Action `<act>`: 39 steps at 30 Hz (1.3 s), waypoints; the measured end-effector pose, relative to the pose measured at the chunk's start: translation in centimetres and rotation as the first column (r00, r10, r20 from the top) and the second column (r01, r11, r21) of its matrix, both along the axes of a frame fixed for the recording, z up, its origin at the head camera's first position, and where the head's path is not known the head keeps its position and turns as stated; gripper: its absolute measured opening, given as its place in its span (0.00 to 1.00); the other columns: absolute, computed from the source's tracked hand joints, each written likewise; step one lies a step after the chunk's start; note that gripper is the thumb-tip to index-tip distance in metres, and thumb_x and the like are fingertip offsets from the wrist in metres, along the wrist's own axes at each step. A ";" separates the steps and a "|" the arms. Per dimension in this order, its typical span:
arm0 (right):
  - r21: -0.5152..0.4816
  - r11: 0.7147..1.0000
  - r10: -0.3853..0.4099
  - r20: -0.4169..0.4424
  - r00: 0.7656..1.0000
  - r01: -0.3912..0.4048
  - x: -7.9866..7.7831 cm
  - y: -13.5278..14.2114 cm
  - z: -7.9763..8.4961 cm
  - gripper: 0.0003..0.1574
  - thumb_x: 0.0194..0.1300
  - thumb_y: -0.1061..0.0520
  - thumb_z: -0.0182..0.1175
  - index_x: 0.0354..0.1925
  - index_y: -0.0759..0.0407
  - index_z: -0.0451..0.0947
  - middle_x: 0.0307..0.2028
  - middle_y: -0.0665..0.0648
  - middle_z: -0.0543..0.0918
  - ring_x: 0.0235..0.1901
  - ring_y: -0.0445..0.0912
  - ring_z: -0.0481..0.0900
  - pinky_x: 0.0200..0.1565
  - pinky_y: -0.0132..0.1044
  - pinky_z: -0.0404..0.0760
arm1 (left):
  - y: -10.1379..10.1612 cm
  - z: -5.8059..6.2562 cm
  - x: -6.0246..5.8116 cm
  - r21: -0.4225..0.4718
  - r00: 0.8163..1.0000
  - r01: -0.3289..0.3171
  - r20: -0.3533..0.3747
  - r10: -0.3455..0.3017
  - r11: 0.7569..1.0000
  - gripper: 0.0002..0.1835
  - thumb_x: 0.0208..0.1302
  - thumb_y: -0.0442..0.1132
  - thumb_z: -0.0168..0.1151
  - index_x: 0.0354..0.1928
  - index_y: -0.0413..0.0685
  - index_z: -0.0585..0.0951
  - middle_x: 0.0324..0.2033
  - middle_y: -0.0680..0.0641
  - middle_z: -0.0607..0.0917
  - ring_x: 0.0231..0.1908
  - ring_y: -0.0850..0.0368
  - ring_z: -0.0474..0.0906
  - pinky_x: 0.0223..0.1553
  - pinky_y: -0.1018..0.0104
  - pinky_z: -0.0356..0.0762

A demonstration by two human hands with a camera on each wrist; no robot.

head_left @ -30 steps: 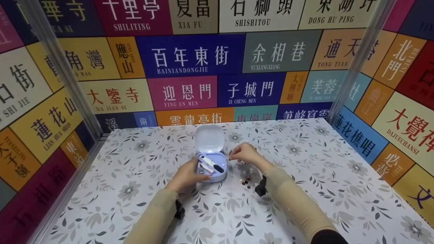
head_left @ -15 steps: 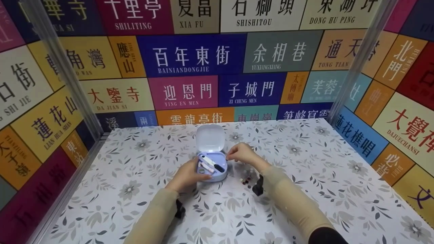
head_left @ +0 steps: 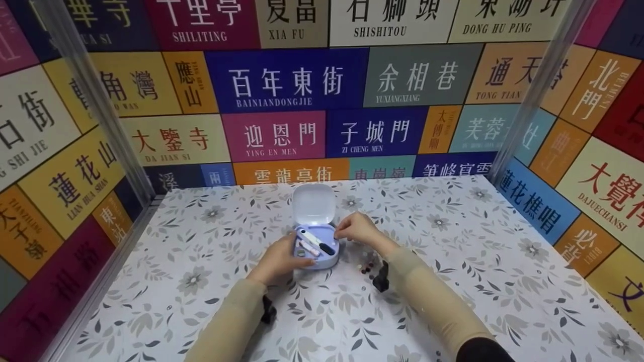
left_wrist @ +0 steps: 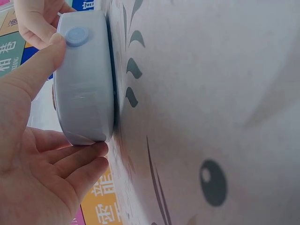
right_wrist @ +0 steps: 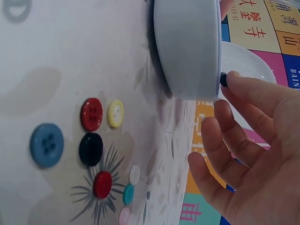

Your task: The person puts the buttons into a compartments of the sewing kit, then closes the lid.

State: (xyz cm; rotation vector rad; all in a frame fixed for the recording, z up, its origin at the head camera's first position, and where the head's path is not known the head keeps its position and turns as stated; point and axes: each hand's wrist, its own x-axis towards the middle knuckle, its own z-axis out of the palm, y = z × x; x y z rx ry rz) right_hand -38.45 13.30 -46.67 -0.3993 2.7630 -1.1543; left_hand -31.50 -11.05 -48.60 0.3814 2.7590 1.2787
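A pale lilac box (head_left: 327, 263) stands on the table with its lid (head_left: 314, 205) raised. My left hand (head_left: 279, 259) grips it from the left; in the left wrist view the thumb lies next to a round latch (left_wrist: 77, 36) and the fingers reach the side wall. Inside the box lie a white stick with a black end (head_left: 318, 241) and a slim pink-and-white piece (head_left: 308, 249). At the box's right rim, my right hand (head_left: 359, 229) pinches a small dark button (right_wrist: 223, 78) between thumb and forefinger, its other fingers loosely bent.
Several loose buttons lie right of the box, among them a blue button (right_wrist: 47, 145), a red button (right_wrist: 91, 114), a black button (right_wrist: 91, 149) and a yellow button (right_wrist: 115, 113). Sign-covered walls (head_left: 287, 80) enclose the flower-patterned table (head_left: 211, 311).
My right hand has moved left with the dark button, from beside the box to its right rim. My left hand keeps its grip on the box.
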 end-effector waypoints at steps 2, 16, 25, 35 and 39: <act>0.000 1.000 0.000 -0.001 1.000 0.000 0.0 -0.1 -0.1 0.04 0.54 0.55 0.72 0.29 0.54 0.88 0.26 0.48 0.85 0.26 0.43 0.78 0.29 0.33 0.77 | 0.0 0.0 0.0 0.004 1.000 -0.004 0.000 0.004 1.000 0.57 0.46 0.54 0.77 0.73 0.38 0.58 0.68 0.39 0.66 0.67 0.44 0.62 0.69 0.52 0.53; -0.015 1.000 -0.005 -0.012 1.000 0.005 0.4 -0.5 -0.4 0.03 0.50 0.59 0.73 0.28 0.55 0.87 0.24 0.48 0.85 0.25 0.42 0.77 0.28 0.32 0.76 | 0.1 -0.1 0.0 0.010 0.999 0.032 -0.033 -0.032 0.999 0.52 0.46 0.52 0.77 0.71 0.43 0.63 0.64 0.43 0.73 0.62 0.45 0.68 0.67 0.51 0.60; 0.000 1.000 -0.001 -0.046 0.999 0.001 0.4 -0.7 -0.3 0.03 0.48 0.58 0.73 0.26 0.54 0.87 0.23 0.48 0.84 0.24 0.42 0.76 0.27 0.32 0.74 | 0.1 0.0 0.0 0.015 0.999 0.024 -0.023 -0.023 1.000 0.51 0.46 0.51 0.77 0.72 0.46 0.63 0.64 0.44 0.72 0.63 0.46 0.68 0.67 0.51 0.58; -0.026 1.000 -0.015 -0.018 1.000 0.015 0.2 -0.5 -0.5 0.04 0.49 0.58 0.73 0.27 0.53 0.86 0.23 0.48 0.84 0.25 0.43 0.78 0.29 0.33 0.77 | 0.2 0.1 0.0 0.032 1.000 -0.007 0.030 0.006 0.999 0.54 0.45 0.52 0.77 0.74 0.48 0.60 0.67 0.46 0.69 0.66 0.48 0.64 0.69 0.51 0.54; -0.042 0.999 -0.018 -0.008 1.000 0.018 0.4 -0.4 -0.8 0.03 0.50 0.58 0.73 0.27 0.53 0.87 0.23 0.48 0.84 0.25 0.43 0.78 0.29 0.33 0.78 | 0.3 -0.1 0.1 0.041 0.999 -0.006 0.035 0.005 0.999 0.55 0.44 0.52 0.78 0.73 0.48 0.60 0.67 0.46 0.70 0.65 0.48 0.65 0.69 0.51 0.54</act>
